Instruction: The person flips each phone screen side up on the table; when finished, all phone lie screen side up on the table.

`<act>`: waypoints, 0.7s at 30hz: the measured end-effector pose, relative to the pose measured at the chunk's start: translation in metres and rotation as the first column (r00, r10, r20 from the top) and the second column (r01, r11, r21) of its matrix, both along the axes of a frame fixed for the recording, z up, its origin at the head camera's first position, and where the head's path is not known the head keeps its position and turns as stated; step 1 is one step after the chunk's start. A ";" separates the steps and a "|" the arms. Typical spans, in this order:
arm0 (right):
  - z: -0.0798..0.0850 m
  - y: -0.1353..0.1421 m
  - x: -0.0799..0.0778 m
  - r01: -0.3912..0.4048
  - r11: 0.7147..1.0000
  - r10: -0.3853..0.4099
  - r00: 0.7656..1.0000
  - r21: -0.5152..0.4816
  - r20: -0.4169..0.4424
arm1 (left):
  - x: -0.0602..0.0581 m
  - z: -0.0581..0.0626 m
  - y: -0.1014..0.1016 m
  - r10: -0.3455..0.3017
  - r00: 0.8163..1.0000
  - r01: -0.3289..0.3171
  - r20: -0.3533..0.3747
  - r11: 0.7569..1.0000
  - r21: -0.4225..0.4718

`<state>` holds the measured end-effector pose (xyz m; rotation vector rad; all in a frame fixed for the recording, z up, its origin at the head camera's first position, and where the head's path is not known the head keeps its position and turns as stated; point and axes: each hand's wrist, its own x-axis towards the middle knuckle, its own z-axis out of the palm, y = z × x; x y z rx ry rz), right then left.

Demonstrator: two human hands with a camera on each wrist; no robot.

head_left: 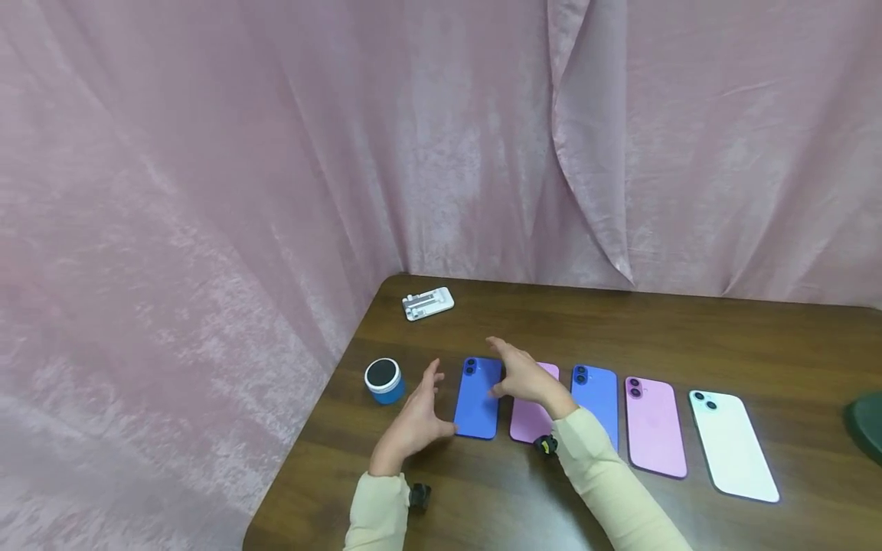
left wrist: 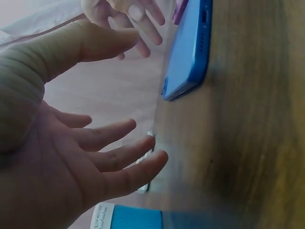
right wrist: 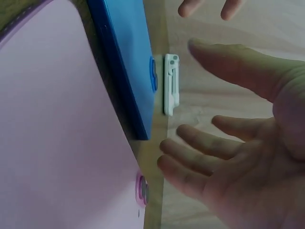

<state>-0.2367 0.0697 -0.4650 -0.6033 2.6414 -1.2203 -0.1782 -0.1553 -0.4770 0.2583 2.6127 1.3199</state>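
A blue phone (head_left: 477,402) lies back up on the wooden table, between my two hands. My left hand (head_left: 416,421) hovers at its left side, fingers spread and thumb near the phone's lower left edge. On the other side my right hand (head_left: 527,377) is held above the neighbouring pink phone (head_left: 529,421) and partly hides it. In the left wrist view the left palm (left wrist: 57,157) holds nothing, and the blue phone (left wrist: 188,52) is apart from it. The right wrist view shows the right hand (right wrist: 248,152) with loosely extended fingers, also holding nothing.
Rightward in a row lie another blue phone (head_left: 598,394), a second pink phone (head_left: 654,428) and a pale mint phone (head_left: 733,448). A blue jar with a dark-topped white lid (head_left: 383,376) stands left. Behind is a small white folded item (head_left: 428,304). A green object (head_left: 867,425) sits far right.
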 end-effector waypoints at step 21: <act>-0.002 -0.014 -0.009 -0.034 0.983 0.018 0.996 0.178 0.093 | -0.002 0.004 0.014 -0.094 0.993 0.109 0.065 0.951 -0.290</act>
